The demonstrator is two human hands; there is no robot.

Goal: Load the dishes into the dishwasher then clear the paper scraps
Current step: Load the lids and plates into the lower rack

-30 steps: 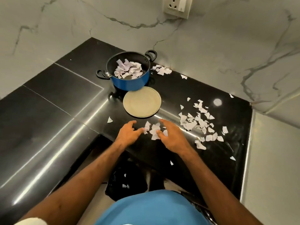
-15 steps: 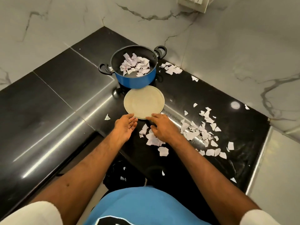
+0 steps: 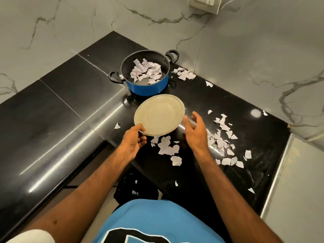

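Left grip (image 3: 133,142) pinches the near rim of the plate (image 3: 158,114); right grip (image 3: 196,133) hangs spread just beside it.

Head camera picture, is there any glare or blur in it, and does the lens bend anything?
Head view: bright glare streaks run along the counter at left, and a round bright spot sits at right; head view: the right hand has smeared fingertips, likely from motion, while the plate and left hand are sharp; head view: the wide lens bows the counter's edges.
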